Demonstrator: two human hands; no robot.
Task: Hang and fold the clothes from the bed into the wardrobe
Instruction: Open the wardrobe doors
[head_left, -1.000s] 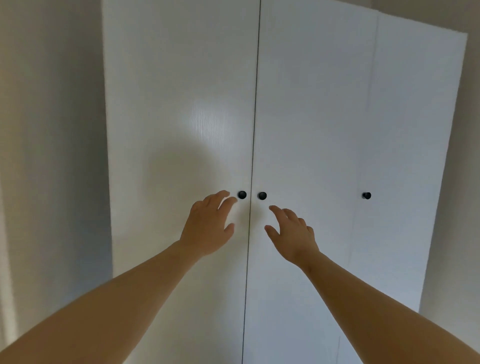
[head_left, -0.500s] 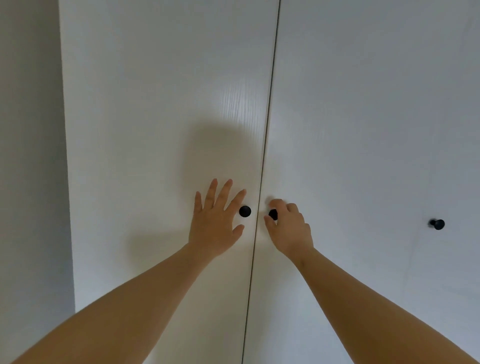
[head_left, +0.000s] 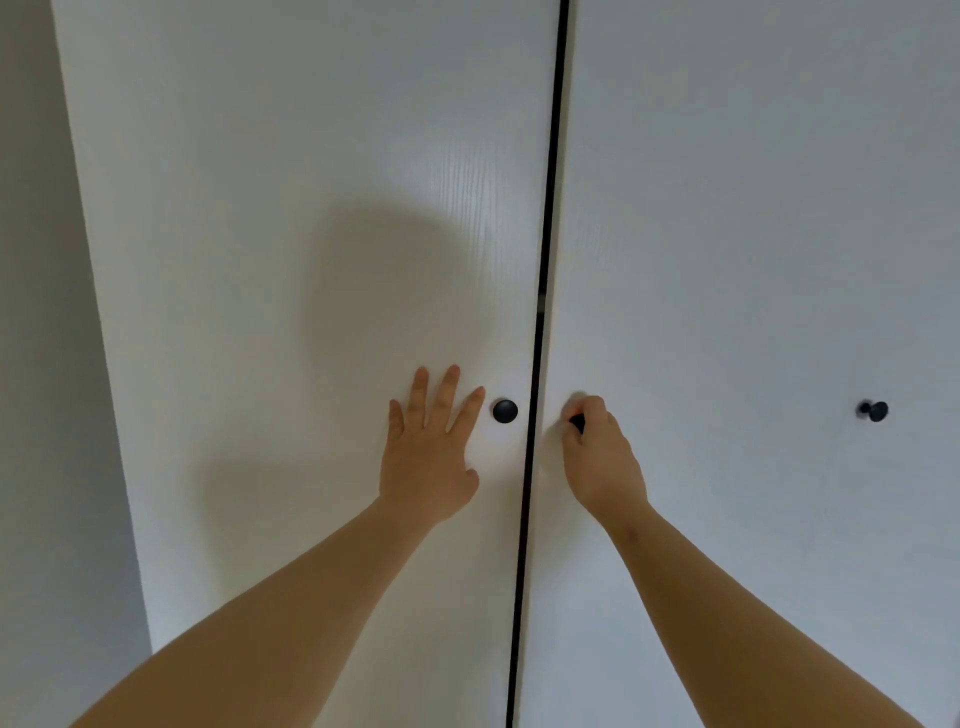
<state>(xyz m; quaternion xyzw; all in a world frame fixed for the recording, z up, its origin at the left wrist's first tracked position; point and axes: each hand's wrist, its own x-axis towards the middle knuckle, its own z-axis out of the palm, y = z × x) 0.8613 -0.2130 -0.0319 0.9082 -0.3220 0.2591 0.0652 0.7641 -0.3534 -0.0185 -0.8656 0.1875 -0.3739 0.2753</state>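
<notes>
Seen from the head camera, a white wardrobe (head_left: 311, 156) fills nearly the whole frame, directly in front of a person who reaches for it with 2 bare forearms. Its front is matt white with a faint vertical wood grain that shows where light falls on it. A narrow dark gap (head_left: 543, 312) runs from top to bottom between the left door (head_left: 234, 364) and the right door (head_left: 727, 234).

The left hand (head_left: 428, 457) lies flat on the left door, its fingers straight and spread, the forefinger tip just beside a round black knob (head_left: 505, 411) but not touching it. The right hand (head_left: 600, 457) has its fingers curled around a second black knob (head_left: 576, 422) on the right door, just beside the gap; only a sliver of that knob shows under the knuckles.

A third black knob (head_left: 875, 411) sits well apart, near the frame's right edge at the same height. A soft shadow (head_left: 395, 301) falls across the left door above the flat hand. A grey wall (head_left: 41, 415) borders the wardrobe on the left.
</notes>
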